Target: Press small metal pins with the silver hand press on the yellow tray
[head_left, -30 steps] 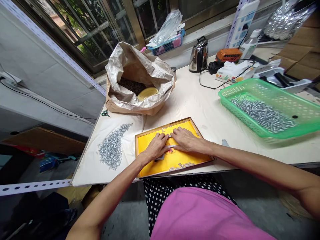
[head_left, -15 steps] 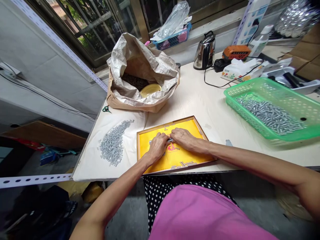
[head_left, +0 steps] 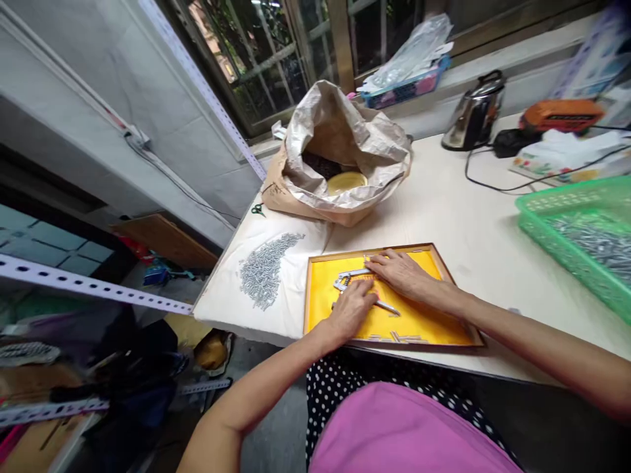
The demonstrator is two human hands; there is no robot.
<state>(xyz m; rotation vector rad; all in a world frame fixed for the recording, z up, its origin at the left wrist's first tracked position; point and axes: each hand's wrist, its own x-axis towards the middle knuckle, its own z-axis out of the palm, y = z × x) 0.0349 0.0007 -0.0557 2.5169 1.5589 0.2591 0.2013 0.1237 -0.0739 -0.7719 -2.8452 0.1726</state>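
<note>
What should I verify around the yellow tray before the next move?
1. Yellow tray: ok, lying flat on the table.
2. Left hand: cannot tell whether its grip holds anything; it sits beside a thin metal rod.
3. Right hand: cannot tell; its fingertips are near a bright metal piece.
4. Loose screws: ok, heaped on the white cloth, off the tray.
5. Green plastic basket: ok, holding screws, though the right edge of the view cuts it off.

Steel kettle (head_left: 474,112) on the table (head_left: 473,203), paper sack (head_left: 340,125) beside small scissors (head_left: 257,210), blue basket (head_left: 405,94) on the windowsill (head_left: 522,62)
</note>
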